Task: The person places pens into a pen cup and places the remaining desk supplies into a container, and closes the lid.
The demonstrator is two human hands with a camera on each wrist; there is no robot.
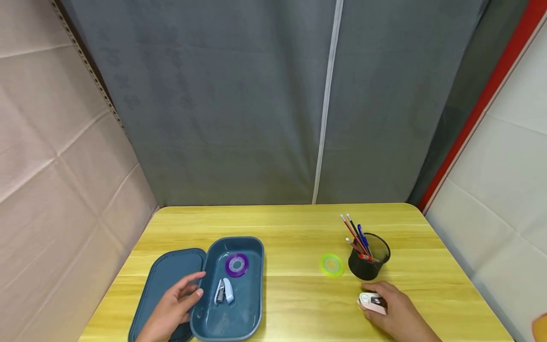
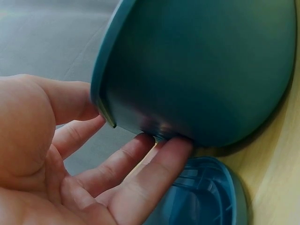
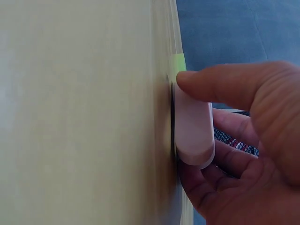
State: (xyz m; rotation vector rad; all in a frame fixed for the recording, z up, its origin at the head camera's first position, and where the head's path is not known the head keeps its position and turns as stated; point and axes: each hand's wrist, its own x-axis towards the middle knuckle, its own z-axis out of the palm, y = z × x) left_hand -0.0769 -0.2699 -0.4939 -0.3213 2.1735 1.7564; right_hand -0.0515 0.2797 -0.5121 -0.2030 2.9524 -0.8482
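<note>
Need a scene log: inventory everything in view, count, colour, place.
Table: 1, yellow wood, bottom
Box: 1, blue, table left
Lid: 1, blue, left of box
Purple ring: 1, purple, in box
Stapler: 1, pale blue, in box
Cup: 1, black, table right
Pens and pencils: several, red, black, blue, in cup
Green ring: 1, yellow-green, left of cup
White item: 1, white, near cup, kind unclear
Backdrop: 1, grey, behind table
Side sheets: 2, off-white, both sides
Red strip: 1, red, right
Orange item: 1, orange, lower right edge
Left grip: 1, bare, touching box rim
Right grip: 1, bare, holding white item
</note>
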